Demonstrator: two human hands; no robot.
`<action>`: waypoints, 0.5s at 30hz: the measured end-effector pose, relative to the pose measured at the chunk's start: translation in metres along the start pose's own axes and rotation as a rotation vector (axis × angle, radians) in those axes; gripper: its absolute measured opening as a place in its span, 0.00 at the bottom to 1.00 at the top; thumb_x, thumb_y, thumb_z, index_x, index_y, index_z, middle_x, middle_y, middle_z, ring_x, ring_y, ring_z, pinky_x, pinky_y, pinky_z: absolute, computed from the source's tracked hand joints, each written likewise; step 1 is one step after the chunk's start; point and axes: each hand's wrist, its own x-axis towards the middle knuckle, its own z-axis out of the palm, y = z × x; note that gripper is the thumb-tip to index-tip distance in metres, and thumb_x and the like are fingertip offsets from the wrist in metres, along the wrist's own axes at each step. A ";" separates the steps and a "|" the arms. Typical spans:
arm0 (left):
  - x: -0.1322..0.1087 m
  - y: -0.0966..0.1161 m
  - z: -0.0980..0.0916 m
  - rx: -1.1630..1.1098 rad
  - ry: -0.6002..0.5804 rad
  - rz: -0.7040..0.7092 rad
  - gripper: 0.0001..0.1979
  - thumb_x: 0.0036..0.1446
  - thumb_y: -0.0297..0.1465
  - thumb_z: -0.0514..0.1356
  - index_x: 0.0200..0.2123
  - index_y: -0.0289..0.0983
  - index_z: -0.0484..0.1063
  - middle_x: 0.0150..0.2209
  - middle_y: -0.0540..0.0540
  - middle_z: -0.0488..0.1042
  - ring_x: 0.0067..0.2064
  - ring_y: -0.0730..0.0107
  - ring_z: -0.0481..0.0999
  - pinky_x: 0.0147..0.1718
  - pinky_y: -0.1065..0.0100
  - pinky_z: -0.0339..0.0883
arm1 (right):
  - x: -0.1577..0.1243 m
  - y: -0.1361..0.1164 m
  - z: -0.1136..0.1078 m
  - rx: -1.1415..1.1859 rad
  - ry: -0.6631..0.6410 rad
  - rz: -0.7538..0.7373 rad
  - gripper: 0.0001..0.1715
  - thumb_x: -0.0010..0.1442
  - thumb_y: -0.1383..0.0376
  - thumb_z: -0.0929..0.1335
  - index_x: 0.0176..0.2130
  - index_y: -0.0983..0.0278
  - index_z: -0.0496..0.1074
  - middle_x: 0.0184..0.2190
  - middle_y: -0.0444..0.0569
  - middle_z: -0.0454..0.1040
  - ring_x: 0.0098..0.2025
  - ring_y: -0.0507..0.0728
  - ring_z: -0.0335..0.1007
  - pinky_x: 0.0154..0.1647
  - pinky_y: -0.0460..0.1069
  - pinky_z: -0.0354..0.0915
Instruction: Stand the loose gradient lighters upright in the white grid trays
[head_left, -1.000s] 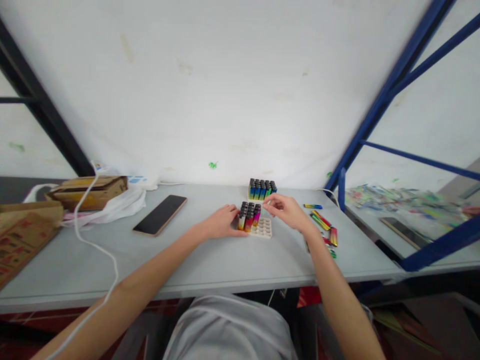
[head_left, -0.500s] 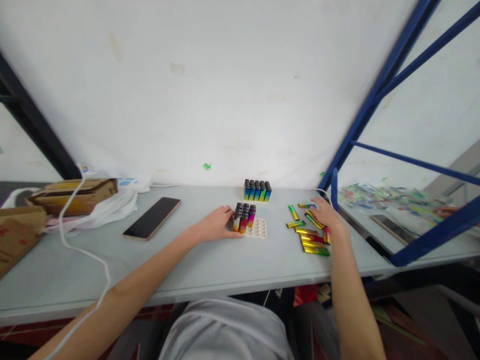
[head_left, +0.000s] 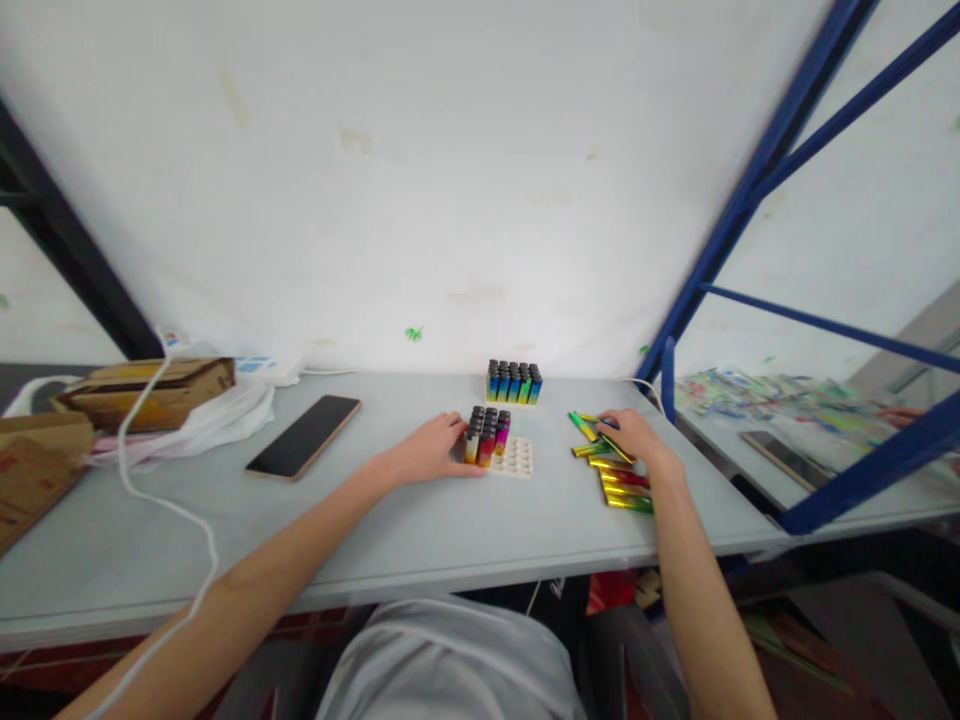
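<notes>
My left hand (head_left: pixel 435 448) is at the left side of a white holed tray (head_left: pixel 517 460), thumb along its front and fingers behind, gripping that end. Several lighters (head_left: pixel 487 440) with black tops and white, red and purple bodies stand upright in the tray's left part; the holes at its right hold nothing. On the right, my right hand (head_left: pixel 630 435) is over a loose group of shiny yellow, green and red lighters (head_left: pixel 626 490) lying flat. Its fingers are closed on a lighter (head_left: pixel 611 424), partly hidden by the hand.
Behind the tray stands a second block of blue-green lighters (head_left: pixel 514 382). A phone (head_left: pixel 305 437) lies to the left, with cardboard boxes (head_left: pixel 154 390), a plastic bag and a white cable (head_left: pixel 172 512) beyond. A blue metal frame (head_left: pixel 671 350) borders the right side.
My right hand has moved left over the loose lighters, and some of them have shifted left. My left hand and the tray stay in place.
</notes>
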 end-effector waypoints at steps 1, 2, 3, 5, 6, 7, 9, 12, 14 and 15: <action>0.000 0.000 0.000 0.003 -0.003 -0.001 0.32 0.51 0.62 0.65 0.40 0.38 0.75 0.43 0.39 0.75 0.47 0.49 0.76 0.49 0.55 0.71 | 0.000 -0.003 0.000 -0.004 0.000 0.004 0.16 0.67 0.61 0.69 0.47 0.65 0.83 0.45 0.58 0.84 0.50 0.65 0.79 0.53 0.53 0.69; 0.000 -0.001 0.001 0.007 -0.007 0.000 0.33 0.52 0.62 0.64 0.40 0.37 0.75 0.43 0.39 0.74 0.46 0.49 0.76 0.49 0.55 0.71 | -0.001 -0.006 -0.001 0.000 0.004 0.010 0.14 0.66 0.62 0.69 0.46 0.65 0.83 0.44 0.58 0.84 0.49 0.64 0.79 0.51 0.53 0.69; 0.001 -0.001 0.001 0.010 -0.011 0.003 0.33 0.52 0.62 0.64 0.41 0.37 0.75 0.43 0.39 0.74 0.46 0.49 0.76 0.49 0.54 0.71 | -0.001 -0.009 -0.002 0.014 0.014 0.018 0.13 0.66 0.62 0.69 0.45 0.66 0.82 0.44 0.58 0.84 0.48 0.64 0.79 0.50 0.52 0.69; 0.001 -0.002 0.002 0.017 -0.010 0.008 0.33 0.53 0.62 0.64 0.42 0.37 0.75 0.44 0.38 0.74 0.47 0.48 0.75 0.49 0.54 0.71 | -0.003 -0.016 -0.008 0.080 0.063 0.038 0.13 0.67 0.63 0.68 0.44 0.66 0.81 0.43 0.59 0.84 0.46 0.62 0.80 0.48 0.51 0.68; 0.001 -0.003 0.003 0.021 -0.007 0.010 0.33 0.53 0.62 0.64 0.42 0.37 0.75 0.44 0.38 0.74 0.47 0.48 0.75 0.50 0.54 0.70 | -0.003 -0.019 -0.011 0.128 0.100 0.047 0.13 0.68 0.63 0.66 0.45 0.66 0.80 0.42 0.58 0.84 0.44 0.62 0.80 0.47 0.51 0.68; 0.001 -0.003 0.004 0.025 -0.007 0.011 0.33 0.53 0.62 0.64 0.42 0.37 0.75 0.44 0.38 0.74 0.47 0.48 0.75 0.50 0.54 0.70 | -0.004 -0.023 -0.015 0.184 0.142 0.054 0.15 0.70 0.62 0.65 0.45 0.65 0.79 0.40 0.57 0.84 0.42 0.61 0.80 0.46 0.51 0.68; 0.001 -0.004 0.005 0.034 -0.006 0.010 0.33 0.53 0.62 0.64 0.42 0.38 0.74 0.43 0.38 0.74 0.47 0.49 0.75 0.50 0.54 0.70 | -0.004 -0.032 -0.024 0.307 0.219 0.043 0.19 0.72 0.59 0.61 0.44 0.64 0.78 0.33 0.53 0.82 0.35 0.59 0.78 0.42 0.51 0.67; 0.001 -0.005 0.006 0.030 -0.002 0.015 0.32 0.53 0.62 0.64 0.41 0.38 0.74 0.43 0.38 0.74 0.47 0.48 0.75 0.50 0.54 0.71 | -0.003 -0.050 -0.034 0.518 0.335 0.014 0.27 0.71 0.48 0.60 0.40 0.64 0.78 0.22 0.46 0.74 0.27 0.58 0.70 0.34 0.51 0.64; 0.001 -0.005 0.006 0.019 0.004 0.019 0.32 0.53 0.62 0.64 0.40 0.38 0.74 0.43 0.39 0.74 0.47 0.48 0.75 0.49 0.54 0.71 | 0.000 -0.068 -0.037 0.673 0.402 0.004 0.30 0.66 0.42 0.64 0.43 0.64 0.78 0.19 0.42 0.68 0.24 0.56 0.65 0.30 0.50 0.62; 0.001 -0.005 0.006 0.014 0.004 0.020 0.32 0.53 0.63 0.64 0.40 0.38 0.74 0.43 0.39 0.74 0.46 0.48 0.75 0.49 0.54 0.71 | 0.001 -0.077 -0.037 0.741 0.413 -0.012 0.32 0.63 0.40 0.67 0.43 0.64 0.78 0.19 0.41 0.67 0.24 0.56 0.63 0.29 0.50 0.61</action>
